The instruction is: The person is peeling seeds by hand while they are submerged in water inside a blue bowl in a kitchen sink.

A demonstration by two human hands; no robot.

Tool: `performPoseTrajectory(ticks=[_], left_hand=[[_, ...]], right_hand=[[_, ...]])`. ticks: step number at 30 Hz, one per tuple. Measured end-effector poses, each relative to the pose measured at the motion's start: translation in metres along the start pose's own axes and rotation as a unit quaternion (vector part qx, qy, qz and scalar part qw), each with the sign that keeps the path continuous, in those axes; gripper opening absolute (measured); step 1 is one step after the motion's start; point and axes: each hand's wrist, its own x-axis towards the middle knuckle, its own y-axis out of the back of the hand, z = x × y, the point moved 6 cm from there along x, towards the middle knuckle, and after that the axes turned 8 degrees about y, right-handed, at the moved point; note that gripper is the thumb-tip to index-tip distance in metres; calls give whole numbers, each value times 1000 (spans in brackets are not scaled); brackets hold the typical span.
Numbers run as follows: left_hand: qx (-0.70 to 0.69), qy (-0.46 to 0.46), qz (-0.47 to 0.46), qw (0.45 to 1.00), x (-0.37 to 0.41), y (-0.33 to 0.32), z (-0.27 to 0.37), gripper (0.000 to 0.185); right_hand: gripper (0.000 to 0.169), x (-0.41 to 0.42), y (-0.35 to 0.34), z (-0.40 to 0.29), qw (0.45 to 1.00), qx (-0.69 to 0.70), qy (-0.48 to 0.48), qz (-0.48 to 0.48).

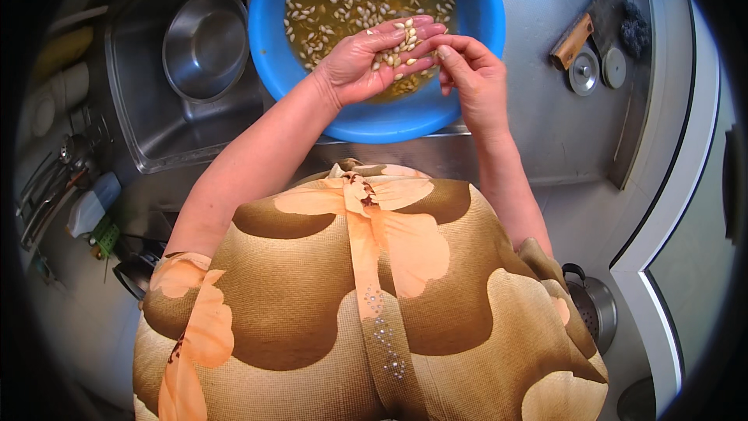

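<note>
A big blue plastic basin point(260, 61) holds murky yellowish water with many pale pumpkin seeds point(327, 26) and bits of orange pulp in it. Over the basin, my left hand point(365, 58) is turned palm up, wet, with a small heap of seeds point(406, 41) resting on its palm and fingers. My right hand point(473, 70) meets the left fingertips, thumb and forefinger brought together. Whether a seed or scrap of pulp is pinched between them is too small to tell.
Left of the basin, a round steel bowl point(204, 44) sits in a steel sink point(137, 134). At right on the steel counter point(537, 111) lie a cleaver with a wooden handle point(572, 41), two small round lids point(584, 71) and a dark scouring pad point(634, 29).
</note>
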Motion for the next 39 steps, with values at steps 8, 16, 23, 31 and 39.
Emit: performPoseTrajectory(ticks=[8, 16, 23, 31, 39], left_hand=[[-69, 16, -12, 997, -1, -3, -1, 41], [25, 22, 76, 997, -5, 3, 3, 40], [352, -160, 344, 856, -22, 65, 96, 34], [798, -221, 397, 397, -13, 78, 108, 42], [860, -42, 257, 439, -5, 35, 6, 36]], right_hand=[[11, -1, -5, 4, 980, -134, 130, 66], [9, -4, -3, -7, 989, -123, 54, 63], [10, -3, 11, -5, 997, -30, 7, 67], [11, -1, 5, -2, 996, -72, 22, 44], [11, -1, 4, -1, 990, -135, 35, 30]])
